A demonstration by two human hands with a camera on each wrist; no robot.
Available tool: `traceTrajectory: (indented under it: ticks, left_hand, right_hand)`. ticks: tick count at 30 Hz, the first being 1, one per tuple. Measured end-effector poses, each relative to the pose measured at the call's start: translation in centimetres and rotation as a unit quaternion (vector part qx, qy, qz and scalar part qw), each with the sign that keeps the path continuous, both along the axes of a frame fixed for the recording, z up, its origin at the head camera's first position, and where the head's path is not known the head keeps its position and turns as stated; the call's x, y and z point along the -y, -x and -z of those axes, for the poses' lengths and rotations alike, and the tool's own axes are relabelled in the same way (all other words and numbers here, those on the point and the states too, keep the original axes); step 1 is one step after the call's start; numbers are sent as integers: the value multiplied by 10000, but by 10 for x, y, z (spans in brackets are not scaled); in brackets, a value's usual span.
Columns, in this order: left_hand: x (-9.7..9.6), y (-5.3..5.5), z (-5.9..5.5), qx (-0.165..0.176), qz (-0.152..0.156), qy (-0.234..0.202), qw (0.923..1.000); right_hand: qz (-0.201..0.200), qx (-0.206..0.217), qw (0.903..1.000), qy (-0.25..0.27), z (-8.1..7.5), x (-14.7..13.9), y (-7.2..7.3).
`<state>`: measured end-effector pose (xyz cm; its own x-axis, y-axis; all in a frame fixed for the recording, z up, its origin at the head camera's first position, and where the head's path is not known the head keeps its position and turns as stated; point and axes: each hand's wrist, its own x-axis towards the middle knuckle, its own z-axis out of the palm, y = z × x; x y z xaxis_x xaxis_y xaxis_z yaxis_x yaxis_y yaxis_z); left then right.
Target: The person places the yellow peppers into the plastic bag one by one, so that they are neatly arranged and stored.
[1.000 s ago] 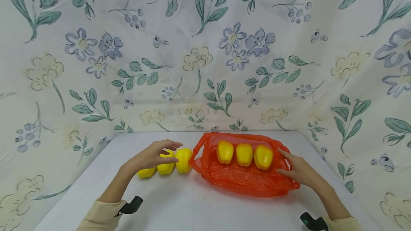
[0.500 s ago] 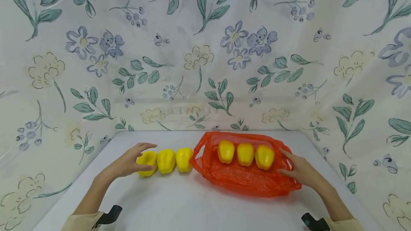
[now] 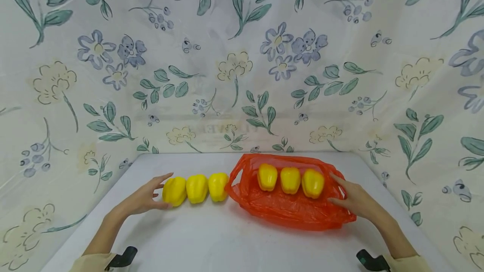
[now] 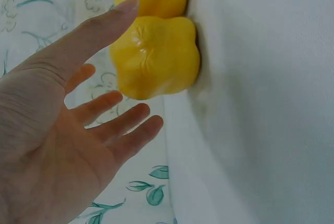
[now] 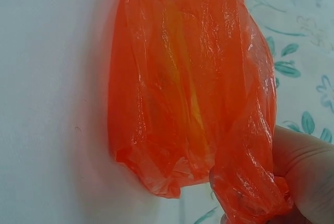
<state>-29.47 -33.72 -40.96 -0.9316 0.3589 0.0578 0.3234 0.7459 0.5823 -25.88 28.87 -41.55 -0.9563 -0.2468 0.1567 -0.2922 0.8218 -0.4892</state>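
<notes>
On the left, three yellow bell peppers stand in a row: a left-end bell pepper (image 3: 174, 191), a middle one (image 3: 197, 188) and a right one (image 3: 218, 187). My left hand (image 3: 145, 196) is spread around the outer side of the left-end pepper. The left wrist view has that hand (image 4: 78, 119) with thumb and fingers apart, the pepper just beyond the fingertips. A red plastic bag (image 3: 280, 209) lies mouth open, with three more yellow bell peppers (image 3: 290, 181) in it. My right hand (image 3: 357, 200) holds the bag's right handle; bunched plastic (image 5: 250, 182) lies against its thumb.
The white table (image 3: 211, 242) carries the peppers and the bag. A floral cloth (image 3: 234, 62) hangs behind and along both sides. The bag's left handle loop (image 3: 235, 179) reaches up to the right pepper of the row.
My left hand has moved left, from over the row of peppers to the outer side of the left-end one. The right hand and the bag have stayed put.
</notes>
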Motion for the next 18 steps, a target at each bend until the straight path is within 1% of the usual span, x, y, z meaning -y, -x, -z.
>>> traceTrajectory:
  ticks: [2, 4, 6, 9, 12, 16, 18]
  left_hand:
    - [1, 2, 3, 126, 37, 4, 9999]
    - [1, 4, 6, 183, 55, 36, 9998]
    - [1, 7, 8, 201, 50, 33, 9998]
    - [2, 11, 13, 133, 22, 18, 9999]
    - [4, 14, 15, 118, 100, 23, 9999]
    - [10, 20, 16, 223, 246, 90, 9994]
    - [13, 24, 16, 275, 257, 123, 9992]
  right_hand:
    - [-3, -10, 10000, -11, 0, 0, -1]
    - [4, 14, 10000, 8, 0, -1, -1]
    - [12, 42, 10000, 15, 0, -1, -2]
    - [21, 82, 10000, 28, -1, -1, -2]
    - [15, 49, 10000, 3, -1, -2, -2]
    - [-15, 46, 10000, 15, -2, -1, -3]
    - [-7, 61, 10000, 31, -3, 0, -3]
